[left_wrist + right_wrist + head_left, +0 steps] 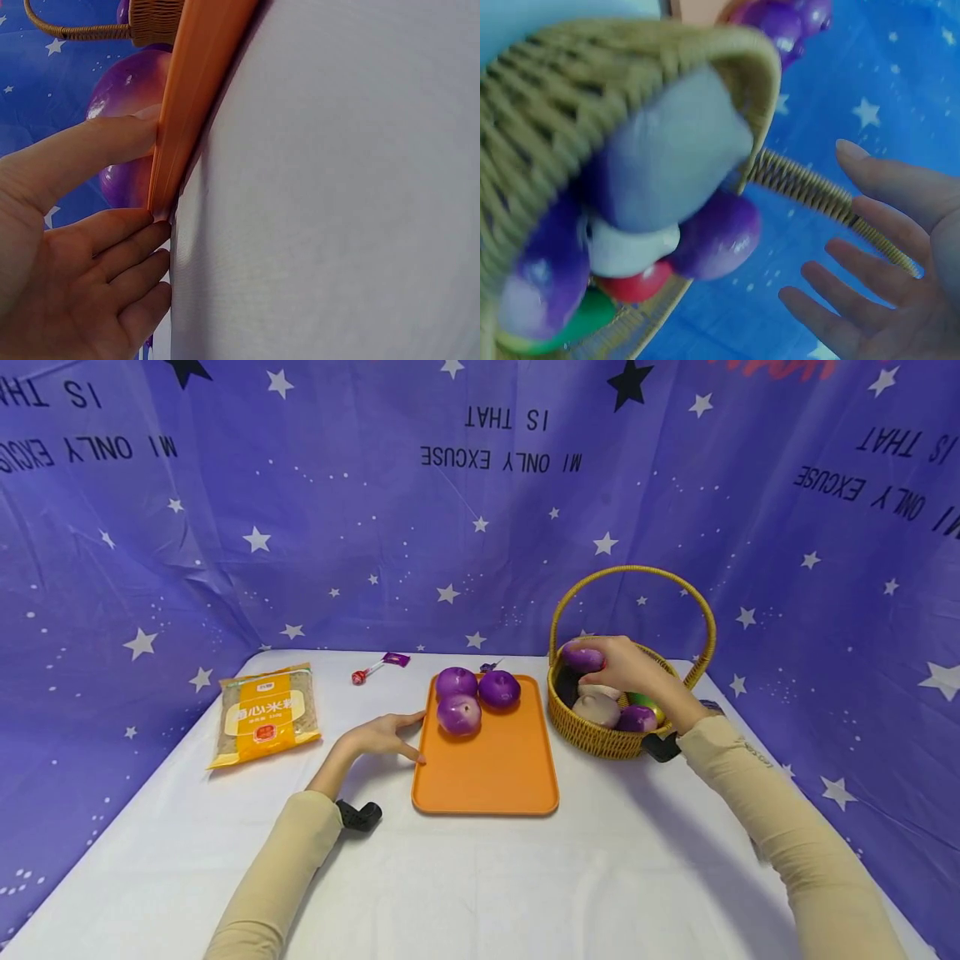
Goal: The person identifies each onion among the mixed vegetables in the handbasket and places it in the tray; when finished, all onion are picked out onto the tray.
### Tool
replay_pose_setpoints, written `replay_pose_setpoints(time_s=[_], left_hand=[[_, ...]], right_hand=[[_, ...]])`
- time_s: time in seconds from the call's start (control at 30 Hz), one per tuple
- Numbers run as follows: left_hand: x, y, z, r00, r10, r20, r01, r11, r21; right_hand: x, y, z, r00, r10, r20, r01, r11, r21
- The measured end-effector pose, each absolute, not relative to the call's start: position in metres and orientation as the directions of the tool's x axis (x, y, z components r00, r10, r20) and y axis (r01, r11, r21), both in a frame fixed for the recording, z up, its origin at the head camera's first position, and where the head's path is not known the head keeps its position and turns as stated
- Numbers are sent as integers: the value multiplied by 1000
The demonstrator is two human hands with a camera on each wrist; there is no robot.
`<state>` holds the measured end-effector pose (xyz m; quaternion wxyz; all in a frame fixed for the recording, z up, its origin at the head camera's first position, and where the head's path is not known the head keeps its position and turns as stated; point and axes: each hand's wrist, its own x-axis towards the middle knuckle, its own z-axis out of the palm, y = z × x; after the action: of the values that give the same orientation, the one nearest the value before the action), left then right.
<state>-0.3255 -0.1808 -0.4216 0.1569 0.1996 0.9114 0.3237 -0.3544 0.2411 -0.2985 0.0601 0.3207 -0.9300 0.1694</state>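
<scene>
In the head view, an orange tray carries three glossy purple onions at its far end. My left hand rests beside it, thumb and index fingertips touching the left rim, the other fingers loosely bent in the left wrist view. Over the wicker basket reaches my right hand, its fingers overlapping a purple onion at the back left. The right wrist view shows that hand spread, with nothing in it. A whitish onion-shaped vegetable, another purple onion and green and red pieces fill the basket.
A yellow food packet lies at the left of the white-covered table. Toward the back are a red lollipop, a purple wrapper and a small dark item. The basket's tall handle arches up near the starry curtain.
</scene>
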Motion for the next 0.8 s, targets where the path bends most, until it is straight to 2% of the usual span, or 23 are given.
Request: replay_pose_setpoints(time_s=[0.17, 0.43, 0.63, 0.8], left_hand=[[-325, -180, -420, -870, 465, -167, 261, 720, 643], [-321, -178, -419, -875, 454, -168, 250, 722, 645], [-322, -179, -419, -877, 453, -162, 251, 717, 650], [-322, -179, -419, -877, 451, -165, 249, 722, 646]], right_hand=[[-373, 254, -294, -850, -508, 137, -524, 795, -305], [-397, 263, -295, -893, -446, 56, -441, 848, -294], [-411, 261, -302, -903, -429, -3, -402, 850, -340], [-418, 256, -304, -896, -441, -40, -408, 858, -311]])
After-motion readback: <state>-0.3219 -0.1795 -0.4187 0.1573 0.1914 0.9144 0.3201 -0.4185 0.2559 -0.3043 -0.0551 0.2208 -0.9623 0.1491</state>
